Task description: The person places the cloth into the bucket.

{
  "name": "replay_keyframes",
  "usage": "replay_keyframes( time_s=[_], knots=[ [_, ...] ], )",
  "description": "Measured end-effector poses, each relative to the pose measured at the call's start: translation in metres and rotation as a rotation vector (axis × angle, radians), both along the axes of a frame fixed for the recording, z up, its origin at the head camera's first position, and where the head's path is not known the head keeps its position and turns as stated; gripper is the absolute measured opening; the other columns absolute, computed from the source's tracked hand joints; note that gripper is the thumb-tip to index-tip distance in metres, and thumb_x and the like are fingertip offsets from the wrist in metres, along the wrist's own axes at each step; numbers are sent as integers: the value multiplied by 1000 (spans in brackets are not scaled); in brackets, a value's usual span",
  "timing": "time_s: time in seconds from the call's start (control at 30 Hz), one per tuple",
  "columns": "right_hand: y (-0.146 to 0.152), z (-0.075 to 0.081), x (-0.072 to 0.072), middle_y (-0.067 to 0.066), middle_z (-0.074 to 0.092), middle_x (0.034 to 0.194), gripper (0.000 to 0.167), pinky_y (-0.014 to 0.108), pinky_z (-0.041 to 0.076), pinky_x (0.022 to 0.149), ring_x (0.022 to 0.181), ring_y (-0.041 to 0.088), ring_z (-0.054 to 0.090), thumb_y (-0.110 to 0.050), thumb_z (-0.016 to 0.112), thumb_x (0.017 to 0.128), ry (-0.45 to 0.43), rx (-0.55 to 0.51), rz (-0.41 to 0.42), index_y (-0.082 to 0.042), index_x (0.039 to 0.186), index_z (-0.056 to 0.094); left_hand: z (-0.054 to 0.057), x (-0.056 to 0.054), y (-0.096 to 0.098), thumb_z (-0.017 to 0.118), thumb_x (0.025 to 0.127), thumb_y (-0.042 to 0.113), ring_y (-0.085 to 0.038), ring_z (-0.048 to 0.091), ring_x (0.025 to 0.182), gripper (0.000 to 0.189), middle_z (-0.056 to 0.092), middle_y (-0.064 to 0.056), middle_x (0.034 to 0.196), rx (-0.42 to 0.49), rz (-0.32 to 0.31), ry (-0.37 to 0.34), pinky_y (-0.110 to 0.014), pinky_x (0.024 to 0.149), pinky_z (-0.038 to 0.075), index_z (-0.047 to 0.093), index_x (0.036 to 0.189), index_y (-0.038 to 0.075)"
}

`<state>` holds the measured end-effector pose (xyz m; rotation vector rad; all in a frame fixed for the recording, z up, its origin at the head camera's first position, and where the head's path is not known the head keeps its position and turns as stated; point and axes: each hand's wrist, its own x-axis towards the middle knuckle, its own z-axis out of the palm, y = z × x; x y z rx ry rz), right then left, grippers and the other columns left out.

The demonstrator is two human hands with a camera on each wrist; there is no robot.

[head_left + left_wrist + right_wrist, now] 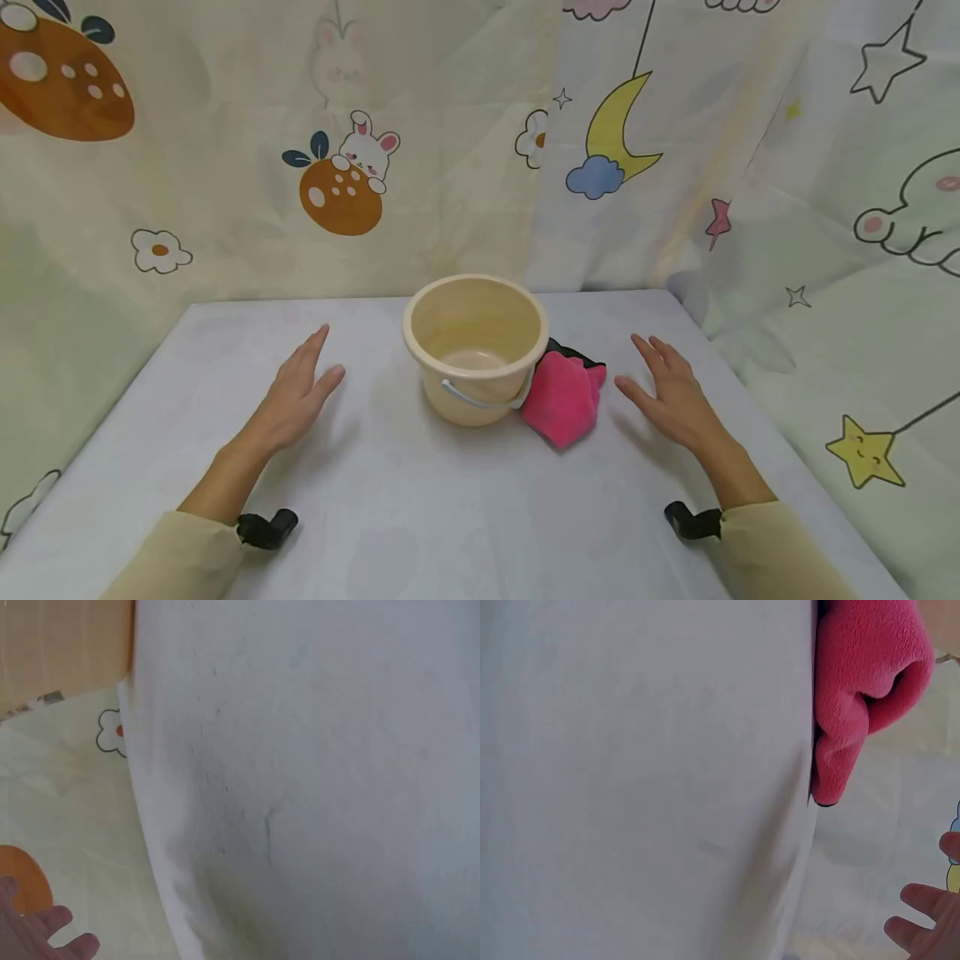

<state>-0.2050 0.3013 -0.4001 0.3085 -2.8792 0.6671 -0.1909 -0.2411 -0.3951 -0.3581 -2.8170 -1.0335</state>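
A cream plastic bucket [457, 392] stands upright at the middle of the table, its pale handle hanging down in front. Against its right side lies a crumpled pink cloth [564, 400] with a black part showing behind it; the right wrist view shows the folded plush cloth [870, 667] close up. My left hand [296, 396] is held over the table left of the bucket, fingers straight, touching nothing. On the other side, my right hand [671, 396] is held right of the cloth, fingers extended and holding nothing.
A white cloth covers the table [450, 517]. Behind and beside it hangs a printed curtain [465, 125] with rabbits, a moon and stars. Black wrist mounts [267, 529] sit at both cuffs.
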Motion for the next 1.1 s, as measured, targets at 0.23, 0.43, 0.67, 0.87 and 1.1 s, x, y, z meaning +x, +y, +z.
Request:
replay_keyframes(
  time_s=[0.23,0.43,0.67,0.87,1.1],
  knots=[
    [-9,-1,1,28,21,166,79,80,30,108,150,53,20,-46,57,103,-49,-88,25,-17,166,21,-10,-4,22,36,111,40,-52,9,156,70,11,-25,171,154,10,-56,-74,121,9,6,167,11],
    [-19,-3,-1,25,21,167,79,79,32,107,150,51,22,-50,57,102,-60,-106,30,-19,166,22,-17,-7,35,33,110,42,-50,8,157,70,11,-24,171,210,14,-64,-74,121,8,9,167,11],
    [-31,-3,-4,23,23,166,75,77,32,111,151,48,24,-46,59,102,-52,-121,69,-16,163,28,-21,-11,49,30,109,41,-45,7,159,68,11,-21,172,323,-29,-75,-71,123,6,9,167,12],
    [-39,-1,-8,21,22,168,80,77,30,111,153,47,21,-49,59,101,-55,-126,78,-22,166,21,-23,-11,64,22,108,46,-45,8,159,67,8,-19,173,525,-61,-129,-72,123,4,4,168,20],
    [-51,-4,-9,21,21,168,84,78,34,109,153,48,21,-52,61,98,-82,-142,87,-22,166,22,-16,-14,75,21,108,45,-41,6,160,65,11,-14,173,741,-90,-186,-70,124,8,5,168,25]
  ],
)
